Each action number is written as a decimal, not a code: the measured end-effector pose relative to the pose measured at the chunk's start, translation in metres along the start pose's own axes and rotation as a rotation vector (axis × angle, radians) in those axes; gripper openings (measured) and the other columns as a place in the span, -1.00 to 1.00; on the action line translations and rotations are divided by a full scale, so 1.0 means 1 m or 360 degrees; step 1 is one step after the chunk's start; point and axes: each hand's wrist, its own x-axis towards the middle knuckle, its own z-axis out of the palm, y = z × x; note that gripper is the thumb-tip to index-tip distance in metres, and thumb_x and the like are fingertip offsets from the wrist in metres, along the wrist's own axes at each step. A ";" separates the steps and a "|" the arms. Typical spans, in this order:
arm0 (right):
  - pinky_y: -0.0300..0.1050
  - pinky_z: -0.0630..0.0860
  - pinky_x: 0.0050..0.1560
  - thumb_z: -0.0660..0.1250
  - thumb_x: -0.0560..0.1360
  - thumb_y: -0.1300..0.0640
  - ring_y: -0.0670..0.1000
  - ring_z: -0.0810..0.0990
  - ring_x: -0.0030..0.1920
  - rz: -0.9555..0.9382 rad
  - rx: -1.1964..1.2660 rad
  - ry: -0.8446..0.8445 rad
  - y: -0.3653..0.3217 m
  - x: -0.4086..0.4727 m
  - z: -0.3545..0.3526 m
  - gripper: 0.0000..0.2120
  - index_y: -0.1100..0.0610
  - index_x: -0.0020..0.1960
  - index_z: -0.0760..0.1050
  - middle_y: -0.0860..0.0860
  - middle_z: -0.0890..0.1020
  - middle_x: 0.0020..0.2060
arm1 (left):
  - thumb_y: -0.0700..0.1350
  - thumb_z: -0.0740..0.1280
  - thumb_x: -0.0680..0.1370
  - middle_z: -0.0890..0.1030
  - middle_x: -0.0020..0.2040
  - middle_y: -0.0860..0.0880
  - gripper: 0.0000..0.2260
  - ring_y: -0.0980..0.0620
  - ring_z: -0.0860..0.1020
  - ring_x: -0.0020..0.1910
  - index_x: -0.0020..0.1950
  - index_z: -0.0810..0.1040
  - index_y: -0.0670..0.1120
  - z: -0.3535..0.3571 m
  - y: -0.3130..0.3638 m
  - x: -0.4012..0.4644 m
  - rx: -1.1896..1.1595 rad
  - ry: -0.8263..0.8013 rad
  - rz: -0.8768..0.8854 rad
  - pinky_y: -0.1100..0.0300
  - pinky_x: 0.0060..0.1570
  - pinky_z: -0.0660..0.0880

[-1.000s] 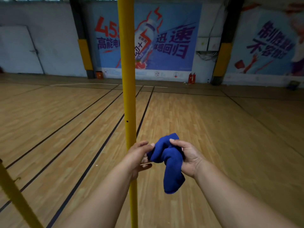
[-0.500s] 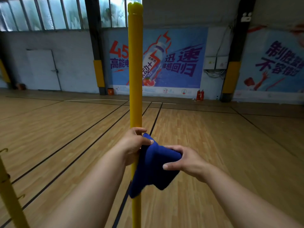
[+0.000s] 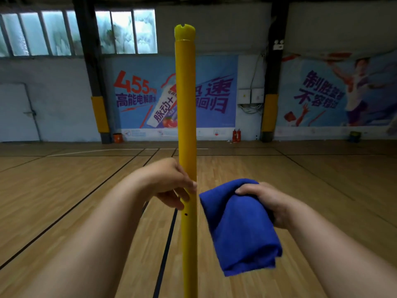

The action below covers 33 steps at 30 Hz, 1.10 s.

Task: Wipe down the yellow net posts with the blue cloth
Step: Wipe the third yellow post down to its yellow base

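The left hand (image 3: pixel 171 186) curls around the yellow post (image 3: pixel 186 125) at mid-height, steadying it. The right hand (image 3: pixel 264 201) grips the folded blue cloth (image 3: pixel 240 229) at 3 o'clock of the post, just beside it, apparently not touching. The cloth looks soft and light; the post stiff, smooth, likely slippery, best wrapped fully.

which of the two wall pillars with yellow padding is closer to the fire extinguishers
The right padded pillar: the red fire extinguishers stand on the floor just left of its base, while the left padded pillar is far across the poster.
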 end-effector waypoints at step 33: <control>0.15 0.60 0.20 0.19 0.55 -0.39 0.20 0.68 0.04 -0.0945 0.1069 0.0053 -0.225 0.016 0.103 -0.28 0.24 0.29 0.55 0.21 0.66 0.11 | 0.04 0.18 0.70 0.50 -0.07 -0.23 -0.72 -0.10 0.47 -0.12 -0.02 0.54 -0.11 -0.120 0.135 0.047 -0.1287 0.0597 0.1107 0.09 -0.14 0.40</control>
